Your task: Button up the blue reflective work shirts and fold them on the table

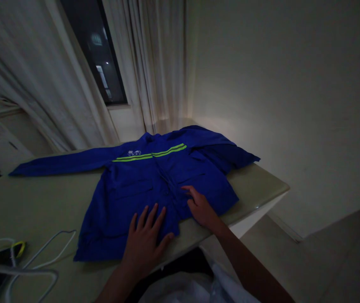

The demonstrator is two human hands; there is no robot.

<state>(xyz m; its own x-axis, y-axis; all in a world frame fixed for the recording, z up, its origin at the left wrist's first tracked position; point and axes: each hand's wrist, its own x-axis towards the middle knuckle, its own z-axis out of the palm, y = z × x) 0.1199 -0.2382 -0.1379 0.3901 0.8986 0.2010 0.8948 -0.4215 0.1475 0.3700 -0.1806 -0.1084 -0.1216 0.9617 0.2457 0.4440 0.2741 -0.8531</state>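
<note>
A blue long-sleeved work jacket [135, 181] lies spread front up on the table, its collar toward the window. Yellow-green stripes [135, 158] run across its chest, with a small white print above them on the left. One sleeve stretches out flat to the left; the sleeve on the right lies bent. My left hand [145, 235] rests flat on the lower left front panel, fingers spread. Over the right front panel, close to the front opening, is my right hand [200, 206], its index finger extended and the other fingers partly curled. No item shows in either hand.
The pale green tabletop [47, 202] ends at a corner on the right, beside a plain wall [287, 105]. White cables [50, 252] and a dark object with a yellow edge [18, 249] lie at the lower left. Curtains [154, 63] hang around a dark window [99, 54].
</note>
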